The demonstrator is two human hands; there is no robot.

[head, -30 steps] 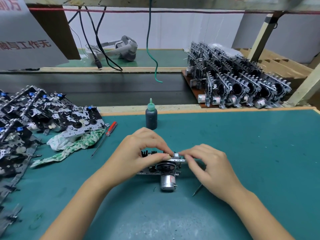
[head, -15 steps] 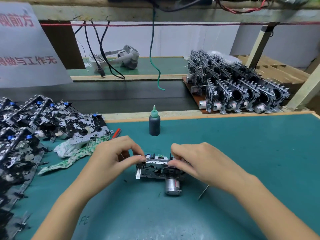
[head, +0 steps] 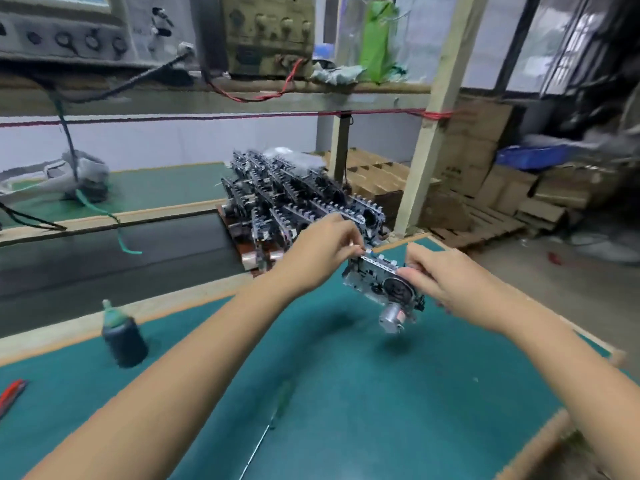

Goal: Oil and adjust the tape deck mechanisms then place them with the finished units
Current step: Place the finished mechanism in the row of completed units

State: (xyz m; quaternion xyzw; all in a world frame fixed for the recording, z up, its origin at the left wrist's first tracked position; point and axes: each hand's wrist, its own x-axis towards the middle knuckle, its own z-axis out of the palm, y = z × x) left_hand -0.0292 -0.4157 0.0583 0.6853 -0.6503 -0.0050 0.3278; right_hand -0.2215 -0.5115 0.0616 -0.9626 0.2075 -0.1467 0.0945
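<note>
One tape deck mechanism (head: 381, 284) is up in the air, clear of the green surface (head: 346, 393), and two hands are on it. The left hand (head: 325, 251) has a narrow grip, fingertips pinching the unit's top left edge; the right hand (head: 446, 285) holds its right end, fingers curled round the frame. The mechanism hangs tilted, its one silver motor (head: 393, 317) pointing down toward the camera.

Just beyond the hands sits the batch of finished units (head: 287, 199), standing on edge in several tight rows on a brown board (head: 256, 259). Too blurred and overlapped to count, but well over a dozen.

On the surface: one dark oil bottle (head: 123, 336) with a green nozzle at the left, standing alone, contents not visible. One red-handled tool (head: 10, 396) peeks in at the far left edge. One thin metal probe (head: 263, 441) lies near the bottom centre.

Behind the wooden post (head: 426, 133), stacked cardboard boxes (head: 502, 188) with one blue bin (head: 530, 155) on top, contents hidden.
</note>
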